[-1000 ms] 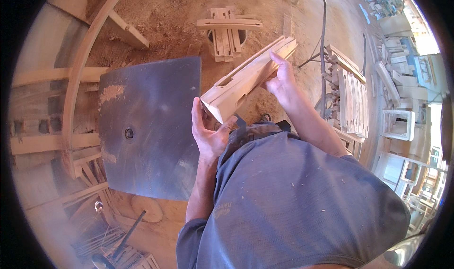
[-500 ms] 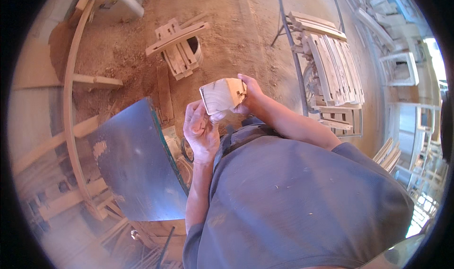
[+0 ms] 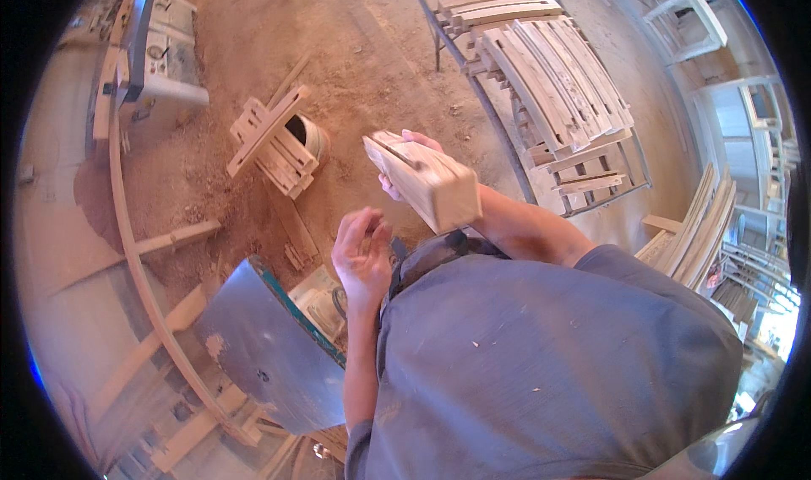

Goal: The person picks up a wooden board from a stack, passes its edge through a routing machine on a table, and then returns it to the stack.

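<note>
The right hand (image 3: 404,163) is clamped around a pale, squared length of sawn timber (image 3: 422,180), held at chest height over the sawdust floor (image 3: 372,49). The left hand (image 3: 361,256) hangs just below it, loosely open and holding nothing. A grey metal machine tabletop (image 3: 262,345) sits lower left; a metal rack of curved pale slats (image 3: 553,83) stands beyond, and a bundle of short offcuts (image 3: 270,142) leans on a bucket.
</note>
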Available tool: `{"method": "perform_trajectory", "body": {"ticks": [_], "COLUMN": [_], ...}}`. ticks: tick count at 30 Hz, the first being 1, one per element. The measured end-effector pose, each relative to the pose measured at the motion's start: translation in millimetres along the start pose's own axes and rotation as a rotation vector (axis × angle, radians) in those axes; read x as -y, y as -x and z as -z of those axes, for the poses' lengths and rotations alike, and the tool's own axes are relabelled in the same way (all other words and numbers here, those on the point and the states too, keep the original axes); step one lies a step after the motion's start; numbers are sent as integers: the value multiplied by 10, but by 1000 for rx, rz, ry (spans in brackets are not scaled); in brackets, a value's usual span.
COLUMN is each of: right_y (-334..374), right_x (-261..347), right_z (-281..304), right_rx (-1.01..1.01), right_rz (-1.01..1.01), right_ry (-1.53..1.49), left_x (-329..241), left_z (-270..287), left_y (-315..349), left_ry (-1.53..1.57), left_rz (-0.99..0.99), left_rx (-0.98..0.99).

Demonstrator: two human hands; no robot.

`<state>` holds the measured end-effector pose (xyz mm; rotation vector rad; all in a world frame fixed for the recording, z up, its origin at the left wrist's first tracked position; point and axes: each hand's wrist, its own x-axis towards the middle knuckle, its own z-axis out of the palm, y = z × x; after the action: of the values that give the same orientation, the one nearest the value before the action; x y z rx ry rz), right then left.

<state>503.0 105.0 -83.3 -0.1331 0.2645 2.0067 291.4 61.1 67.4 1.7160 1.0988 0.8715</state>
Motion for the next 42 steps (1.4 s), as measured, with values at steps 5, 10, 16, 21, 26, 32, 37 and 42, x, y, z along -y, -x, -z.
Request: {"method": "perform_trajectory", "body": {"ticks": [5,10,16,21,26,32,37,42], "right_y": [272,436,364,390,358,414,505,592], "right_x": [485,1356,2081,2659,3216,4375,5992,7409], "right_z": [-605,-533,-464,-544,-673,-265,-412,-498], "right_rx": [-21,-54,-443,-603,-821,-1190,-1827,-2039], "right_rz": [191,382,690,1013,1185,1132,735,332], "right_ry": [56,266,323,322,344,564,1388,1847], "left_x": [185,334,1105,1920,2035,1917,2146,2457], "left_z": [-78,-295,55,348,588,739,459,-140], "left_y": [85,-139,-24,-241,-1249,-2440,-2991,-3150], "left_ry": [30,186,62,15,192,44,69,-329], "left_rz": [267,500,616,673,592,728,906,926], "left_rx": [-52,-7,-70,-141,-8,-172,-379,-288]}}
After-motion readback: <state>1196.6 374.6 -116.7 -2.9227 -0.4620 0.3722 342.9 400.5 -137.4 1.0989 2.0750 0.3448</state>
